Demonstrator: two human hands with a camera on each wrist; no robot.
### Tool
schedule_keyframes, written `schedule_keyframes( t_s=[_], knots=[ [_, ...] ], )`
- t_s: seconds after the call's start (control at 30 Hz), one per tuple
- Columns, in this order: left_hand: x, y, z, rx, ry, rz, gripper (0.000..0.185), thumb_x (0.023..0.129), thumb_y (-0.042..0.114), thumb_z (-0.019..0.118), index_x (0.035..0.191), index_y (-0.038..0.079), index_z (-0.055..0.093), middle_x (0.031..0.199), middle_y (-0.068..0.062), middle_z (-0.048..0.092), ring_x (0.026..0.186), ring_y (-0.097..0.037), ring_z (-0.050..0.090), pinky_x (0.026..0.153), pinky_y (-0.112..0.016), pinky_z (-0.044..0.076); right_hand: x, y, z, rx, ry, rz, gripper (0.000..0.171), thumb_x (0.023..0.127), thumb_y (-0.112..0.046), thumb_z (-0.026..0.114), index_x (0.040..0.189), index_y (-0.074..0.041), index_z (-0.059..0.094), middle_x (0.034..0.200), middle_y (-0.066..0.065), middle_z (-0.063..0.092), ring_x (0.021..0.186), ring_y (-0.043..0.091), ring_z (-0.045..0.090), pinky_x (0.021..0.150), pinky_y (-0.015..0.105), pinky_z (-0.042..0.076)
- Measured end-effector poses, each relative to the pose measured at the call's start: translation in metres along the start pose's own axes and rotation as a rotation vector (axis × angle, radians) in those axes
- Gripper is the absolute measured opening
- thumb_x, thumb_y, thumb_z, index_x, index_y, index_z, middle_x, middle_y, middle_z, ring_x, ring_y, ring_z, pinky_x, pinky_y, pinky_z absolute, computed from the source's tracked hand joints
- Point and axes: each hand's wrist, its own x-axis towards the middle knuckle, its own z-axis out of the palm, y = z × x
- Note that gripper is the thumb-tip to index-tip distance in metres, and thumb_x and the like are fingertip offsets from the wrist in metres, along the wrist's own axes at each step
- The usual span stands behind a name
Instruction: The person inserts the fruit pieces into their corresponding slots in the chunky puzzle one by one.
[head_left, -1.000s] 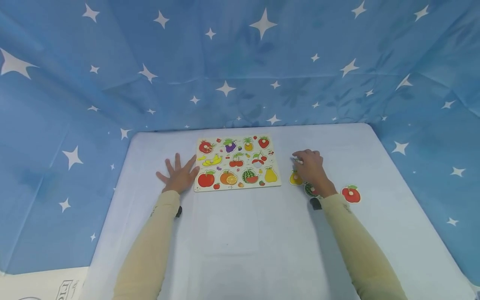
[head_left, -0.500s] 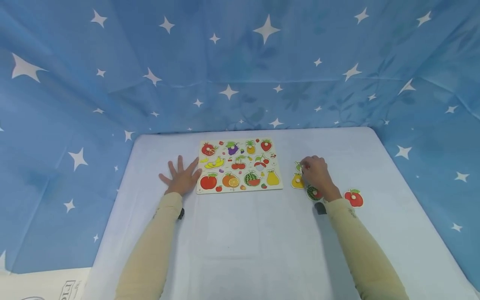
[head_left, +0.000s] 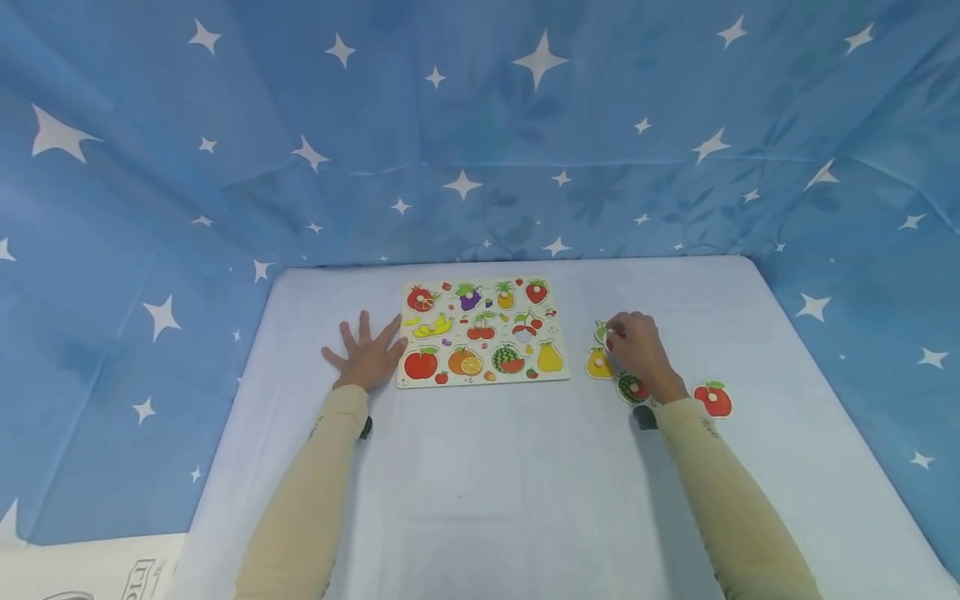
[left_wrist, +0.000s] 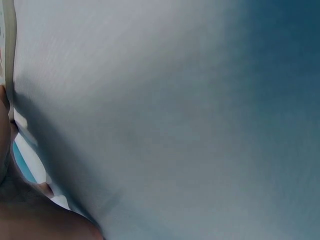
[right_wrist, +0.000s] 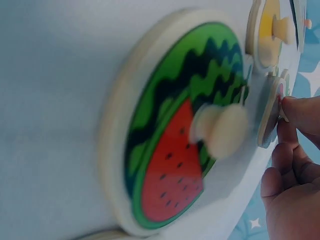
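Note:
A wooden fruit puzzle board (head_left: 482, 333) lies flat at the back middle of the table. My left hand (head_left: 367, 352) rests flat on the cloth with fingers spread, touching the board's left edge. My right hand (head_left: 613, 335) pinches a small green-edged fruit piece (head_left: 601, 331) to the right of the board, low over the table. Just in front of it lie a pear piece (head_left: 597, 364) and a watermelon piece (head_left: 632, 388). In the right wrist view the watermelon piece (right_wrist: 175, 135) with its knob fills the frame, and my fingertips (right_wrist: 295, 112) hold the small piece (right_wrist: 272, 120) by its knob.
An apple piece (head_left: 713, 400) lies further right, beside my right forearm. The table (head_left: 487, 467) has a pale cloth. Blue star-printed fabric (head_left: 480, 133) hangs behind and at both sides. The left wrist view shows mostly cloth (left_wrist: 175, 110).
My right hand has drawn slightly nearer and lower with the small piece, ending beside the pear piece. The left hand has stayed flat by the board.

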Motion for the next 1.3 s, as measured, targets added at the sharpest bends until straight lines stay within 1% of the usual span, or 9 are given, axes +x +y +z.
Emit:
schedule_keyframes(
  t_s=[0.17, 0.33, 0.47, 0.6, 0.7, 0.73, 0.9, 1.1, 1.3],
  knots=[
    [0.0, 0.0, 0.0, 0.0, 0.0, -0.002, 0.07, 0.112, 0.056, 0.039, 0.173, 0.03, 0.018, 0.175, -0.02, -0.022, 0.153, -0.052, -0.032, 0.105, -0.084, -0.023, 0.002, -0.01, 0.003, 0.016, 0.012, -0.004, 0.025, 0.106, -0.001, 0.06, 0.126, 0.01, 0.067, 0.12, 0.026, 0.063, 0.114, 0.04, 0.054, 0.099, 0.056, 0.052],
    [0.0, 0.0, 0.0, 0.005, 0.009, -0.007, 0.07, 0.112, 0.055, 0.04, 0.173, 0.031, 0.018, 0.176, -0.02, -0.021, 0.154, -0.052, -0.031, 0.106, -0.084, -0.022, 0.004, -0.022, 0.008, 0.035, 0.007, 0.0, 0.025, 0.106, -0.003, 0.059, 0.126, 0.01, 0.067, 0.12, 0.025, 0.064, 0.116, 0.04, 0.052, 0.096, 0.053, 0.052],
    [0.0, 0.0, 0.0, -0.001, 0.011, -0.015, 0.07, 0.111, 0.055, 0.041, 0.173, 0.031, 0.019, 0.176, -0.019, -0.02, 0.154, -0.052, -0.03, 0.107, -0.084, -0.021, 0.007, -0.031, 0.015, 0.06, -0.023, -0.003, 0.026, 0.107, -0.007, 0.06, 0.126, 0.01, 0.067, 0.12, 0.023, 0.062, 0.115, 0.038, 0.05, 0.087, 0.046, 0.056],
    [0.0, 0.0, 0.0, 0.002, 0.01, -0.02, 0.069, 0.112, 0.056, 0.041, 0.173, 0.032, 0.019, 0.176, -0.018, -0.02, 0.154, -0.051, -0.03, 0.107, -0.084, -0.021, 0.012, -0.042, 0.023, 0.054, -0.034, -0.013, 0.025, 0.107, -0.009, 0.063, 0.124, 0.008, 0.068, 0.118, 0.021, 0.062, 0.113, 0.036, 0.049, 0.091, 0.047, 0.055],
    [0.0, 0.001, 0.001, 0.002, 0.013, -0.016, 0.069, 0.112, 0.056, 0.041, 0.173, 0.032, 0.02, 0.176, -0.019, -0.02, 0.155, -0.051, -0.03, 0.107, -0.084, -0.021, 0.015, -0.05, 0.029, 0.051, -0.032, -0.028, 0.023, 0.107, -0.009, 0.064, 0.122, 0.008, 0.068, 0.116, 0.021, 0.063, 0.112, 0.037, 0.05, 0.099, 0.051, 0.05],
    [0.0, 0.001, 0.001, 0.002, 0.013, -0.016, 0.069, 0.112, 0.056, 0.04, 0.173, 0.032, 0.02, 0.176, -0.018, -0.02, 0.155, -0.051, -0.03, 0.107, -0.084, -0.021, 0.016, -0.054, 0.031, 0.058, -0.035, -0.033, 0.022, 0.106, -0.008, 0.064, 0.122, 0.008, 0.068, 0.116, 0.021, 0.063, 0.111, 0.037, 0.05, 0.1, 0.052, 0.05],
    [0.003, -0.001, 0.001, 0.008, 0.016, -0.012, 0.069, 0.112, 0.058, 0.039, 0.173, 0.033, 0.019, 0.176, -0.017, -0.021, 0.154, -0.05, -0.03, 0.108, -0.083, -0.021, 0.02, -0.068, 0.041, 0.106, -0.047, -0.069, 0.02, 0.106, -0.007, 0.064, 0.119, 0.007, 0.069, 0.113, 0.02, 0.063, 0.108, 0.036, 0.051, 0.096, 0.05, 0.05],
    [0.004, -0.002, 0.0, -0.008, 0.013, -0.011, 0.07, 0.111, 0.058, 0.039, 0.173, 0.034, 0.019, 0.176, -0.016, -0.022, 0.154, -0.05, -0.031, 0.107, -0.083, -0.022, 0.026, -0.085, 0.055, 0.103, -0.042, -0.115, 0.016, 0.106, -0.007, 0.065, 0.113, 0.006, 0.07, 0.108, 0.018, 0.063, 0.105, 0.034, 0.051, 0.093, 0.048, 0.05],
    [0.0, 0.0, -0.001, -0.009, 0.019, -0.005, 0.069, 0.111, 0.057, 0.04, 0.173, 0.033, 0.021, 0.177, -0.017, -0.021, 0.154, -0.051, -0.03, 0.108, -0.083, -0.021, 0.029, -0.094, 0.065, 0.103, -0.014, -0.195, 0.012, 0.104, -0.004, 0.066, 0.105, 0.006, 0.071, 0.101, 0.019, 0.065, 0.098, 0.034, 0.054, 0.088, 0.048, 0.05]
  ],
)
